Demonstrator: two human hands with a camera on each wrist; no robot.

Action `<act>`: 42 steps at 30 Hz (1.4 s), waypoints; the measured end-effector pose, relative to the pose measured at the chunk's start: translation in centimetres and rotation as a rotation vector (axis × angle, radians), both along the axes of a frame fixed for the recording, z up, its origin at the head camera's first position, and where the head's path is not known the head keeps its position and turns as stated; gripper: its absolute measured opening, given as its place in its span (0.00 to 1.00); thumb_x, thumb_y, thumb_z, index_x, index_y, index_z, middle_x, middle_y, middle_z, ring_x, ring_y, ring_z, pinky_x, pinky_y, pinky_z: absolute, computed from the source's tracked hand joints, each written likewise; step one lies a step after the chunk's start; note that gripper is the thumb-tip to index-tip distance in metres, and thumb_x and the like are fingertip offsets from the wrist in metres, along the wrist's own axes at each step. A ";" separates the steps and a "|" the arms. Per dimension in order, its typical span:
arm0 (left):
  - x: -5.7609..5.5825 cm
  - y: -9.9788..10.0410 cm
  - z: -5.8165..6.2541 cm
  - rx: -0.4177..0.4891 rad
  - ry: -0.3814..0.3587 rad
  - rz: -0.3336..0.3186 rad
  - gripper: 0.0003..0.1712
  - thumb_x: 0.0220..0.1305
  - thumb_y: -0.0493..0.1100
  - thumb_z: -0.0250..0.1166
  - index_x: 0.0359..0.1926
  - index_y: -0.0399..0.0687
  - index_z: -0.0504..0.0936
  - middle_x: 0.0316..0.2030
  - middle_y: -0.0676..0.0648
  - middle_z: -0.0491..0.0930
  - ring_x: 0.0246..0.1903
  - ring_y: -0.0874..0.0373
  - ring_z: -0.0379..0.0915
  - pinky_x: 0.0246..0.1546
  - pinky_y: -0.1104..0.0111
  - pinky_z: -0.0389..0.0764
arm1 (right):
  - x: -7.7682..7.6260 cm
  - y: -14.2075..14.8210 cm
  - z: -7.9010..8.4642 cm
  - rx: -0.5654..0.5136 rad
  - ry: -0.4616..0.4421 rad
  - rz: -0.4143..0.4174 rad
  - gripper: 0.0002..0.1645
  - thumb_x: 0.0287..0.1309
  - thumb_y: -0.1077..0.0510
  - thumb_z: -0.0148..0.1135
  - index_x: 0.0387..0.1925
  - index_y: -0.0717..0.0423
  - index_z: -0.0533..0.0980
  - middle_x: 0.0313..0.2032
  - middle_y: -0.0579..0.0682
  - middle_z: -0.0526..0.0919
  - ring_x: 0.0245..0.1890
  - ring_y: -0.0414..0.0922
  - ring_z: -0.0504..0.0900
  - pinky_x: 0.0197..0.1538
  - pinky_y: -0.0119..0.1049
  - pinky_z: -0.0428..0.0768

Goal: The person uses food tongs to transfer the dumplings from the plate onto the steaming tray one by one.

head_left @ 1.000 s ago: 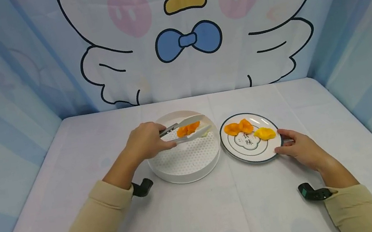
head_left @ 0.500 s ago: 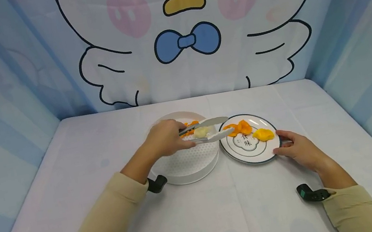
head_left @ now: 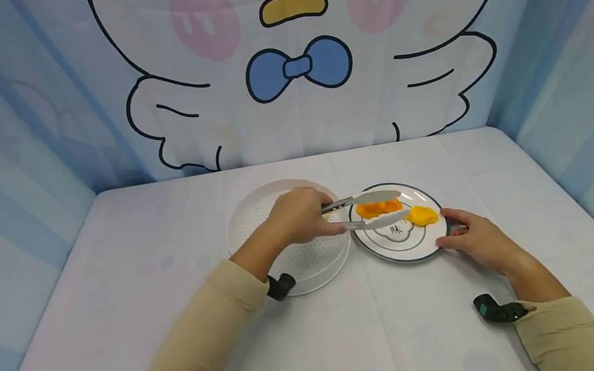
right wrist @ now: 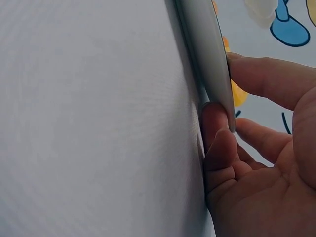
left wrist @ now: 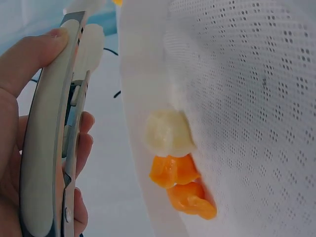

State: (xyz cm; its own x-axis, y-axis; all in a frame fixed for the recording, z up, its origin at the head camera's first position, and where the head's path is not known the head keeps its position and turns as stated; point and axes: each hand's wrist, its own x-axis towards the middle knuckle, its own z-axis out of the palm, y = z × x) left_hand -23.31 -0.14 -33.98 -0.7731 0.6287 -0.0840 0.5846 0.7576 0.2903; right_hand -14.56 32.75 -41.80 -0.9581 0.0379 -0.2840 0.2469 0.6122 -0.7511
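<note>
My left hand point(head_left: 302, 216) grips a pair of grey tongs point(head_left: 369, 210) that reach right over a white plate with a dark rim point(head_left: 405, 259). The tong arms stand apart, with orange dumplings point(head_left: 378, 207) on the plate between them; whether the tongs touch one I cannot tell. A yellow dumpling point(head_left: 423, 214) lies just right of the tips. My right hand point(head_left: 469, 234) holds the plate's right edge point(right wrist: 207, 64), thumb point(right wrist: 261, 79) on top. In the left wrist view the tongs point(left wrist: 49, 138) sit in my fingers beside a pale dumpling point(left wrist: 168, 133) and orange dumplings point(left wrist: 182, 190).
A round white perforated steamer tray point(head_left: 314, 283) sits left of the plate and touches it; my left hand hides its dumplings in the head view. Blue fabric walls with a cartoon bird point(head_left: 300, 65) close in the white table point(head_left: 361, 346) on three sides.
My left hand has carried the tongs rightward from over the steamer tray to over the plate. The right hand has stayed on the plate's edge.
</note>
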 end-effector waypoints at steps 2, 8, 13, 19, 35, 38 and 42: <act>-0.1 0.4 -0.2 0.010 -0.011 -0.004 0.27 0.58 0.65 0.70 0.50 0.52 0.87 0.27 0.57 0.77 0.30 0.59 0.69 0.30 0.67 0.67 | 0.0 0.0 0.0 0.006 0.002 0.003 0.52 0.62 0.49 0.68 0.77 0.64 0.51 0.63 0.65 0.63 0.48 0.53 0.68 0.41 0.34 0.74; -0.3 1.3 -0.6 -0.006 -0.048 0.008 0.30 0.58 0.65 0.71 0.52 0.50 0.87 0.33 0.57 0.80 0.33 0.59 0.71 0.33 0.66 0.71 | 0.0 0.0 0.0 0.008 0.013 0.010 0.52 0.63 0.49 0.68 0.77 0.64 0.51 0.60 0.64 0.66 0.47 0.53 0.69 0.41 0.33 0.74; -0.3 1.9 -0.4 -0.037 -0.060 0.025 0.32 0.58 0.65 0.70 0.55 0.51 0.86 0.40 0.57 0.82 0.37 0.59 0.73 0.34 0.66 0.73 | 0.0 0.1 0.0 0.008 0.017 0.010 0.52 0.63 0.49 0.68 0.77 0.63 0.51 0.58 0.63 0.67 0.46 0.52 0.69 0.40 0.33 0.73; -0.4 2.7 -0.2 -0.062 -0.071 0.024 0.30 0.59 0.64 0.70 0.54 0.52 0.86 0.36 0.57 0.82 0.36 0.59 0.73 0.34 0.66 0.72 | 0.0 0.2 0.0 0.008 0.019 0.006 0.52 0.63 0.49 0.68 0.77 0.63 0.52 0.58 0.63 0.67 0.46 0.52 0.69 0.40 0.32 0.73; -0.2 4.6 -0.5 -0.090 -0.096 0.046 0.28 0.58 0.66 0.70 0.48 0.51 0.87 0.33 0.57 0.80 0.36 0.59 0.73 0.36 0.67 0.71 | 0.1 0.1 -0.1 -0.015 0.021 0.003 0.51 0.62 0.51 0.69 0.76 0.64 0.52 0.53 0.61 0.68 0.45 0.51 0.69 0.38 0.31 0.73; -0.2 4.6 -0.5 -0.094 -0.101 0.050 0.29 0.58 0.66 0.70 0.50 0.51 0.87 0.34 0.57 0.80 0.36 0.59 0.73 0.36 0.67 0.72 | 0.1 0.1 0.0 -0.014 0.020 0.001 0.51 0.62 0.50 0.69 0.76 0.63 0.52 0.54 0.61 0.68 0.45 0.51 0.68 0.38 0.32 0.73; -0.2 4.6 -0.6 -0.108 -0.119 0.057 0.30 0.58 0.66 0.70 0.52 0.51 0.87 0.34 0.57 0.80 0.36 0.58 0.73 0.35 0.67 0.72 | 0.1 0.1 -0.1 -0.015 0.021 0.001 0.51 0.62 0.50 0.69 0.76 0.63 0.53 0.55 0.61 0.68 0.44 0.51 0.68 0.38 0.31 0.73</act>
State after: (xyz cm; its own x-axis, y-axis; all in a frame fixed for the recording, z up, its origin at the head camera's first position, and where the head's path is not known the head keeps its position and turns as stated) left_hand -23.47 4.50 -34.54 -0.7877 0.5664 -0.2424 0.5060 0.8192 0.2699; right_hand -14.49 32.86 -41.86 -0.9638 0.0325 -0.2645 0.2302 0.6016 -0.7649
